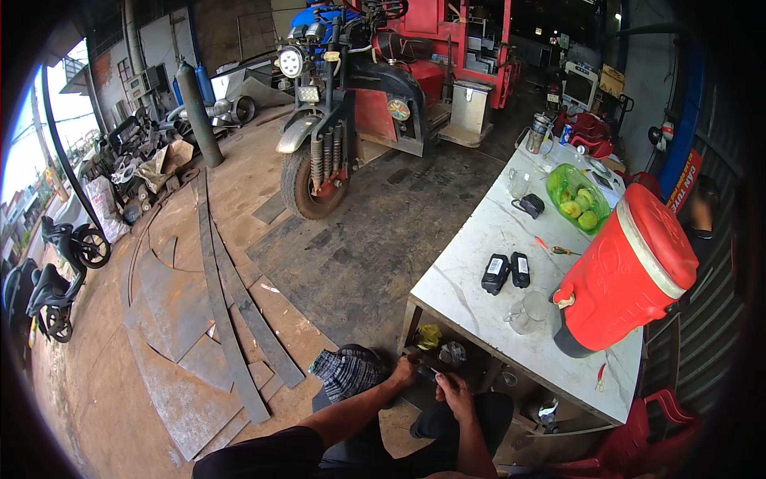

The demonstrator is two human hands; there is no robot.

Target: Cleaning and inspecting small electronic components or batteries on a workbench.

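Note:
In front of my knees, beside the table's near left corner, my two hands are close together. My left hand (404, 370) is closed around a small dark brownish piece whose kind I cannot make out. My right hand (454, 394) is also closed, with a thin light-coloured tip showing by its thumb; the rest of what it grips is hidden. Left of my left hand, a grey and black striped knitted item (348, 375) with a greenish edge rests over my left knee.
A white marble-patterned table (463, 275) bears a red drink cooler (626, 271), a green basket (576, 195) of fruit, two black packs (495, 273) and a glass mug (527, 312). Metal strips (226, 319) and sheets lie left. A red three-wheeled vehicle (375, 112) stands ahead; a person (702, 209) is at right.

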